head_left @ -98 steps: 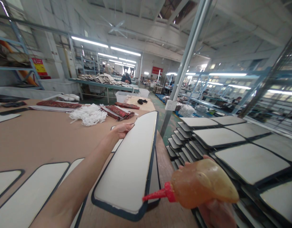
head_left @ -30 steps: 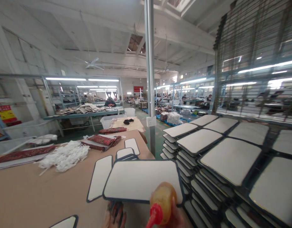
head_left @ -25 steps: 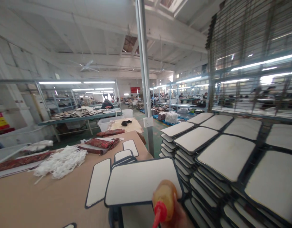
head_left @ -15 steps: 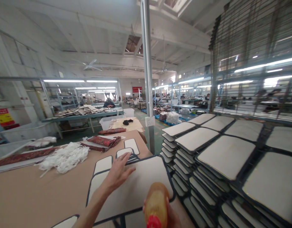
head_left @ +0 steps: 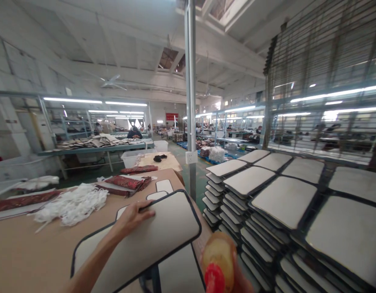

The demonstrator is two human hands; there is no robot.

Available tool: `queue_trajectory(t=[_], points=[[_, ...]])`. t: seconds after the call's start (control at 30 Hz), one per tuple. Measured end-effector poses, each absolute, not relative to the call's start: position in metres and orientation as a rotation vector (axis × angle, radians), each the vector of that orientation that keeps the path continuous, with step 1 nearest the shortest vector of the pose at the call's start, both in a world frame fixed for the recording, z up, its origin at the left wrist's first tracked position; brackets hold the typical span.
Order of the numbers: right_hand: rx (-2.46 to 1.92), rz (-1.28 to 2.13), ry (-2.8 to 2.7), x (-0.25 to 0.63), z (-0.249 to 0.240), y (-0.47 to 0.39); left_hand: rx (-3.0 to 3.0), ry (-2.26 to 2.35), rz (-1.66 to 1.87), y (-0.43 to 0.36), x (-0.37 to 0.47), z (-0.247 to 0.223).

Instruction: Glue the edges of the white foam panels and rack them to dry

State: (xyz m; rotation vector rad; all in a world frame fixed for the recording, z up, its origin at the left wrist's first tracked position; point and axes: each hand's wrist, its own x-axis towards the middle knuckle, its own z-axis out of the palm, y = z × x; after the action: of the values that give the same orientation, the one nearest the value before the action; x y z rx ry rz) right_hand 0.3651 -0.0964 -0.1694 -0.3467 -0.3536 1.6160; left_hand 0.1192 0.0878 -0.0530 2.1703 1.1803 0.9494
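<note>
My left hand [head_left: 135,215] grips the far edge of a large cream panel [head_left: 169,228] with rounded corners and dark edging. The panel lies at a slant over other pieces near the table's right edge. Below it shows part of another cream panel [head_left: 177,270], with a dark strap [head_left: 156,278] beside it. In my right hand [head_left: 241,276] is a squeeze bottle [head_left: 220,250] of yellowish contents, its red cap [head_left: 214,276] pointing down toward me. Smaller cream pieces [head_left: 164,186] with dark edging lie just beyond the left hand.
Tall stacks of similar panels [head_left: 287,199] stand at the right beside a wire rack [head_left: 322,81]. A metal post [head_left: 190,122] rises past the table [head_left: 19,248]. White cord [head_left: 73,203] and red patterned fabric [head_left: 123,183] lie at the left. A person [head_left: 134,133] sits farther back.
My left hand has gone from lying spread on the panel to gripping its far edge. The panel has shifted left and turned, uncovering part of the one below. The bottle appears farther right.
</note>
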Motion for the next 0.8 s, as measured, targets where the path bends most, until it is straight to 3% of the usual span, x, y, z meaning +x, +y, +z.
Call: queue_trajectory(t=[0.3, 0.8], points=[[-0.363, 0.862, -0.505, 0.396, -0.064, -0.085, 2.134, 1.034, 0.734, 0.05, 0.079, -0.053], [-0.487, 0.663, -0.849, 0.407, -0.058, -0.084, 1.978, 0.879, 0.506, 0.033, 0.067, -0.037]])
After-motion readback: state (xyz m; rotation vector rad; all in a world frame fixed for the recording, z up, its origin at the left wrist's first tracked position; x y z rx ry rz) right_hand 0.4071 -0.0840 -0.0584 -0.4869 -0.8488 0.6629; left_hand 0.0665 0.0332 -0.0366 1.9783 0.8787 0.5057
